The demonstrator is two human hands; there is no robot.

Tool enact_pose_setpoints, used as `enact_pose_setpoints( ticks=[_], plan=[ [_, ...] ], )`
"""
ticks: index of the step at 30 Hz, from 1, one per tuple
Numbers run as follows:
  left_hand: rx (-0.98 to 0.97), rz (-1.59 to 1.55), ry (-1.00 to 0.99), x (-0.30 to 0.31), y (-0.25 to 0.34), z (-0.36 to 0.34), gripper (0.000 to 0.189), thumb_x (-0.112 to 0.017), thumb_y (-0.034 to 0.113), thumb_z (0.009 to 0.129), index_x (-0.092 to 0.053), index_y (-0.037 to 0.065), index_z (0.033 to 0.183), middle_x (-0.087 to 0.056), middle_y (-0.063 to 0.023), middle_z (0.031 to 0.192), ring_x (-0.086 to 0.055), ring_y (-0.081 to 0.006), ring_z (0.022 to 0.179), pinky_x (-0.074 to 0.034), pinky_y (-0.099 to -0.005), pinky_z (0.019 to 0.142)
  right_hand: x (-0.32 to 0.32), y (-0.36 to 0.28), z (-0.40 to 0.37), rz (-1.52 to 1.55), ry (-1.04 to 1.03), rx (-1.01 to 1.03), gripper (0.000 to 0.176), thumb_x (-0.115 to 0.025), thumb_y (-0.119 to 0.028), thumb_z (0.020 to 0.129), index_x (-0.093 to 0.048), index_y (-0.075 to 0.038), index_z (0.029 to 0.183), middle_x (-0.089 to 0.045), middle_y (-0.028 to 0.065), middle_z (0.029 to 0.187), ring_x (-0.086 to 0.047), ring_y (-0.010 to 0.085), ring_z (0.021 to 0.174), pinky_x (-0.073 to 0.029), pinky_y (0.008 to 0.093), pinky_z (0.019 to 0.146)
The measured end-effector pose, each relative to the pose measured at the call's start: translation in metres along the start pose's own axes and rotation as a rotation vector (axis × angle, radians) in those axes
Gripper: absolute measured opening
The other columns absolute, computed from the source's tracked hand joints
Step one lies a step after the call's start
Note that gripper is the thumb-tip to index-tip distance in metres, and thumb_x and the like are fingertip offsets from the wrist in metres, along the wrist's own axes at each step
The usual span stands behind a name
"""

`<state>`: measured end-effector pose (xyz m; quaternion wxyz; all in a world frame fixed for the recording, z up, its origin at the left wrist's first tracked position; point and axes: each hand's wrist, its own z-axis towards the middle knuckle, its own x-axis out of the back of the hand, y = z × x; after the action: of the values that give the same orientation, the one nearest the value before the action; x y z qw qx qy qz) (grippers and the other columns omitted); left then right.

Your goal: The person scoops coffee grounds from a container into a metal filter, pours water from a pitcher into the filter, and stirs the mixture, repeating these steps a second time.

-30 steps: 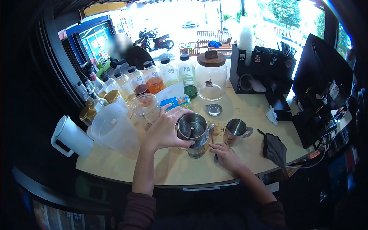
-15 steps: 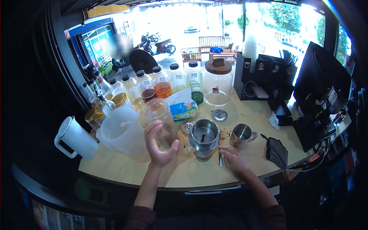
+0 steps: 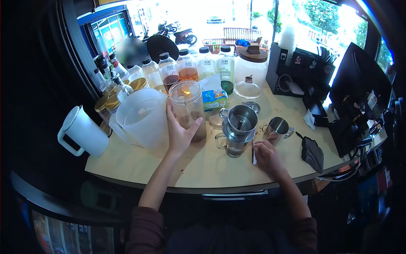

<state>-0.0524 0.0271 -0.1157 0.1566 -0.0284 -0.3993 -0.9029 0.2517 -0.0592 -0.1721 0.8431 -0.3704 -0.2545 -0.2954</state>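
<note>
On a pale yellow counter [image 3: 211, 175], a metal drip filter [image 3: 240, 127] sits on top of a glass mug [image 3: 234, 150]. Left of the filter, the person's left hand [image 3: 179, 134] has its fingers and thumb wrapped around a clear jar [image 3: 193, 103] with brownish contents low inside. Right of the filter, the fingers of the right hand [image 3: 269, 156] pinch a slim spoon [image 3: 254, 157]. Also to the filter's right is a metal cup [image 3: 278, 126]; a blue tissue pack [image 3: 215, 101] lies behind it, and a frosted pitcher [image 3: 141, 122] stands farther left.
</note>
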Motion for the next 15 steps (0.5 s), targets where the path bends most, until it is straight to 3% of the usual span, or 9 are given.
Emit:
enact_pose_setpoints(
  ticks=[6, 8, 15],
  plan=[
    [0.048, 0.037, 0.094, -0.015, -0.017, 0.015, 0.107, -0.087, 0.024, 0.063, -0.021, -0.001, 0.143, -0.038, -0.0201, 0.14, -0.038, -0.0301, 0.131, -0.031, -0.0377, 0.109, -0.002, -0.001, -0.001, -0.01, -0.026, -0.066, 0.013, -0.058, 0.004, 0.079, -0.059, 0.0, 0.091, -0.062, 0.0163, 0.094, -0.062, 0.0369, 0.086, -0.05, 0.0425, 0.074],
    [0.021, -0.162, 0.128, -0.02, -0.032, 0.018, 0.099, -0.087, 0.019, 0.06, -0.03, -0.001, 0.138, -0.044, -0.0173, 0.134, -0.043, -0.0286, 0.126, -0.035, -0.0381, 0.106, -0.001, 0.001, 0.001, -0.027, -0.011, -0.061, 0.013, -0.059, 0.003, 0.079, -0.059, 0.0, 0.092, -0.062, 0.0165, 0.093, -0.062, 0.0371, 0.086, -0.05, 0.0424, 0.073],
    [-0.103, -0.287, 0.116, -0.015, -0.002, 0.005, 0.098, -0.087, 0.015, 0.056, -0.033, -0.001, 0.136, -0.045, -0.0163, 0.132, -0.046, -0.0267, 0.123, -0.037, -0.0398, 0.105, 0.0, 0.0, 0.0, -0.018, 0.005, -0.07, 0.013, -0.059, 0.002, 0.08, -0.057, 0.001, 0.093, -0.061, 0.0166, 0.093, -0.061, 0.0381, 0.085, -0.05, 0.0425, 0.073]
  ],
)
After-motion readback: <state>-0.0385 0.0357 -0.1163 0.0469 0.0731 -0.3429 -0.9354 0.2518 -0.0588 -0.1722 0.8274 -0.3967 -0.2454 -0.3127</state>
